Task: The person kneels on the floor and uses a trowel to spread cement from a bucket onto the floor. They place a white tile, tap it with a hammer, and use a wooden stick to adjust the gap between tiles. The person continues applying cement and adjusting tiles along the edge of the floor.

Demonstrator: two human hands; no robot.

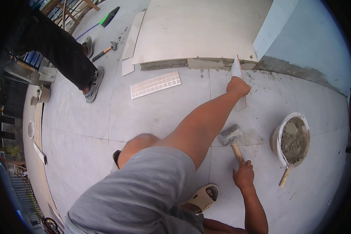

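My left hand reaches forward, closed around a narrow tile strip tilted up on its edge. The strip's far end is near the mortar-smeared front face of a raised tiled step. Lower right, my right hand grips the end of the wooden handle of a mallet. The mallet's grey, mortar-stained head lies at or just above the floor; I cannot tell whether it touches. Left of the tile strip, a flat tile with a small square grid pattern rests on the floor.
A bucket of wet mortar stands at right, a wooden handle beside its base. A pale blue wall borders the step. At left stands another person, near a hammer and a green broom. Loose tile strips lie alongside the step.
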